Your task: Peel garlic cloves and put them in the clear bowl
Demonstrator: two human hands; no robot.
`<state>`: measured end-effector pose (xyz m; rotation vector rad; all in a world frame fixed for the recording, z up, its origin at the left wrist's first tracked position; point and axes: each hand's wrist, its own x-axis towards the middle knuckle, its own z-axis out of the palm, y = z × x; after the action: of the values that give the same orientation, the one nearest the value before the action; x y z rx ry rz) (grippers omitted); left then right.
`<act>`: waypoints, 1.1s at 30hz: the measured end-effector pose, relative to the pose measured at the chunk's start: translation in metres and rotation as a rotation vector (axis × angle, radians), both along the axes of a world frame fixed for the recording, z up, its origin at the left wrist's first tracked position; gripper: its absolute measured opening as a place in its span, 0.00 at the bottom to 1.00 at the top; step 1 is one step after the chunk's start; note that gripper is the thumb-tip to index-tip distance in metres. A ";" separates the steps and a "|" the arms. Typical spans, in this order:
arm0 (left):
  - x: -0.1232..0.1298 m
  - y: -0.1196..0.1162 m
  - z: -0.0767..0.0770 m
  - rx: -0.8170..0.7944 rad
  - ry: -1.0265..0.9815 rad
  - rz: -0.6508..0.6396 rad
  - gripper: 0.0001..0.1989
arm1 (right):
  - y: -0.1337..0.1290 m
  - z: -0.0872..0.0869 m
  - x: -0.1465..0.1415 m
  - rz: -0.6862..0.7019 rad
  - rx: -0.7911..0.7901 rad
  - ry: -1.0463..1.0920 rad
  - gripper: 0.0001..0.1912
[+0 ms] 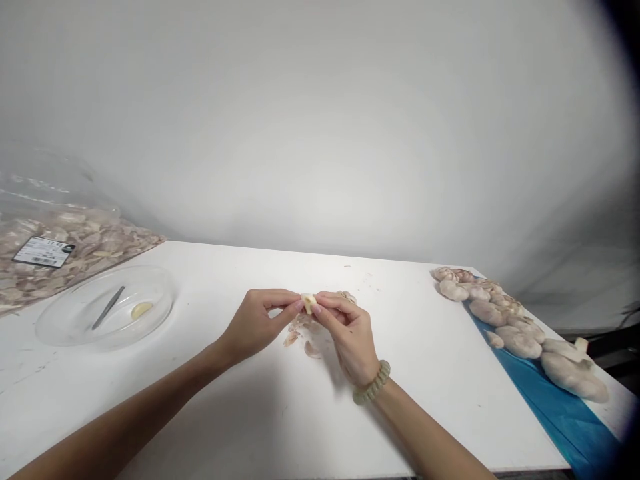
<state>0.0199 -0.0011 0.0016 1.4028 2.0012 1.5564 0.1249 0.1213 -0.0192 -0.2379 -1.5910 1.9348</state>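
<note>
**White bench, pale wall, a garlic clove between two hands**

A plain grey-white wall (350, 133) rises behind the white bench (450, 413) in front of you. Near the middle of it, your left hand (260, 323) and your right hand (353, 333) meet at the small, pale garlic clove (309, 303), raised above the bench. Each hand pinches it between thumb and fingers, the left from its left side, the right from its right; your fingertips cover part of it.

Expect the clove to be very light and firm, yet easy to bruise or snap under a hard squeeze. Its bare-looking surface is probably moist and a little slippery, so take it by its sides with the finger pads, pressing gently.

Below your hands lie loose scraps of skin (291, 339). A bracelet (373, 385) circles your right wrist. To your left, a clear dish (56, 335) holds a slim dark tool (109, 308) and a yellowish piece (141, 310), with a labelled plastic bag (107, 241) beyond it. To your right, garlic bulbs (520, 341) line the bench, many on a blue sheet (545, 400).
</note>
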 end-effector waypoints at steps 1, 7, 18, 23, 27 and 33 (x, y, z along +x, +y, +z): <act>0.000 0.000 0.000 0.003 0.007 -0.009 0.09 | 0.000 0.000 0.000 -0.002 0.005 -0.001 0.05; -0.003 -0.002 0.000 0.012 0.042 -0.035 0.09 | 0.001 -0.002 -0.001 -0.003 0.017 0.013 0.05; 0.001 -0.001 0.001 0.065 0.131 0.022 0.08 | -0.002 0.002 0.001 -0.041 0.104 0.020 0.04; 0.000 -0.001 0.001 0.063 0.176 0.031 0.09 | -0.001 0.003 0.000 -0.053 0.119 0.006 0.04; 0.002 -0.001 0.000 0.083 0.225 0.068 0.08 | -0.002 0.004 0.001 -0.097 0.162 -0.005 0.04; 0.004 0.000 -0.004 0.090 0.291 0.128 0.07 | -0.004 0.002 0.002 -0.177 0.369 0.008 0.04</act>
<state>0.0244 -0.0015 -0.0023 1.6476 2.2508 1.5904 0.1266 0.1178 -0.0176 -0.2080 -1.8188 1.4766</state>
